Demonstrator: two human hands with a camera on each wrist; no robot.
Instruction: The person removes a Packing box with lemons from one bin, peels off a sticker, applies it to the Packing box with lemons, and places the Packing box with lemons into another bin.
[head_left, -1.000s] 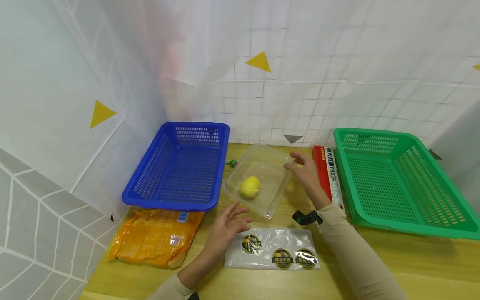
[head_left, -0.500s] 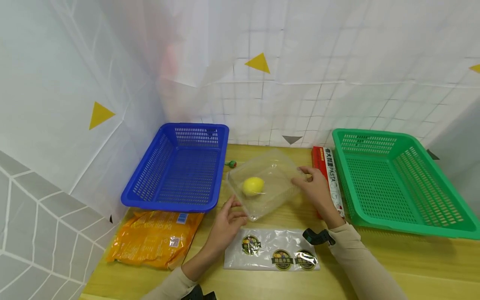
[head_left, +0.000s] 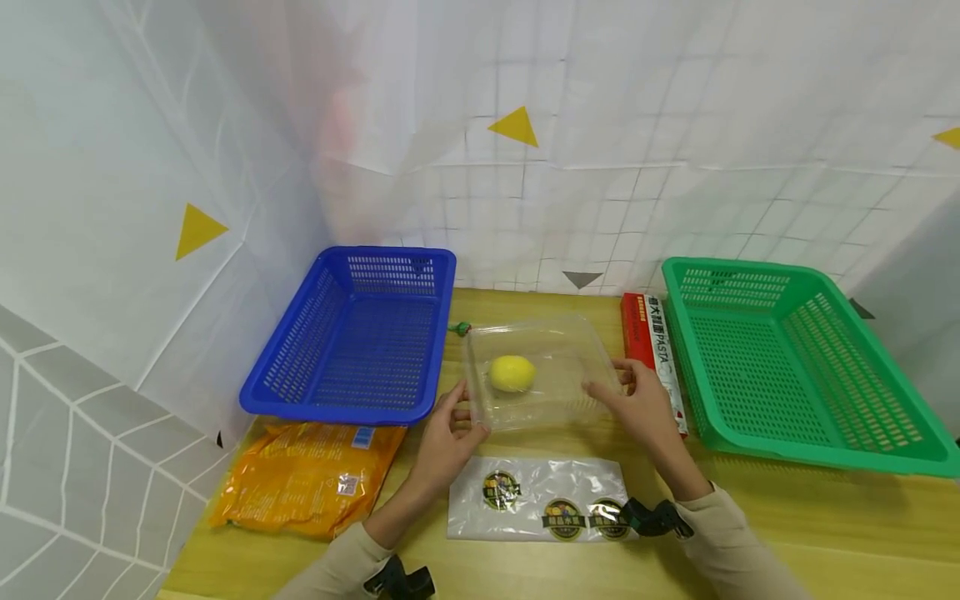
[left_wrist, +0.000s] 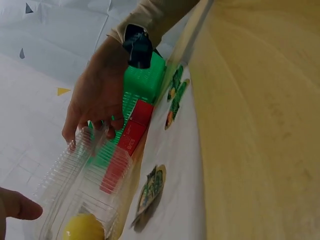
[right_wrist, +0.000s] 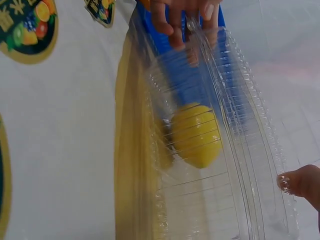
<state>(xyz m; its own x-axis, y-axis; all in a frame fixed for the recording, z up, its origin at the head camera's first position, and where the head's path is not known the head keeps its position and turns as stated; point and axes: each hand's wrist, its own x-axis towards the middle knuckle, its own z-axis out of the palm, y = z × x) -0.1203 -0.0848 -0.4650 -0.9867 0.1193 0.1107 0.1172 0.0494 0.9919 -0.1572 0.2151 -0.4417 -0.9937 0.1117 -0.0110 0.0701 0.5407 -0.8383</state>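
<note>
A clear plastic box (head_left: 562, 367) with a whole yellow lemon (head_left: 512, 373) inside is between my hands in the middle of the table. My left hand (head_left: 442, 446) grips its left side, thumb by the near corner. On the opposite side, my right hand (head_left: 647, 408) pinches the edge, its thumb (right_wrist: 300, 184) over the ribbed rim in the right wrist view. Through the clear wall the lemon (right_wrist: 196, 136) shows near the left end. Just in front of the box lies a flat, shiny plastic bag (head_left: 525, 521) with round fruit labels.
A blue basket (head_left: 438, 350) stands at the left, with an orange packet (head_left: 300, 479) before it. To the right are a red and white pasta box (head_left: 651, 337) and a green basket (head_left: 675, 333). A small green and red item (head_left: 460, 328) lies behind the clear box.
Both hands have closed onto the clear box. It has turned so its long side faces me and shifted slightly right and nearer, and the lemon has turned with it.
</note>
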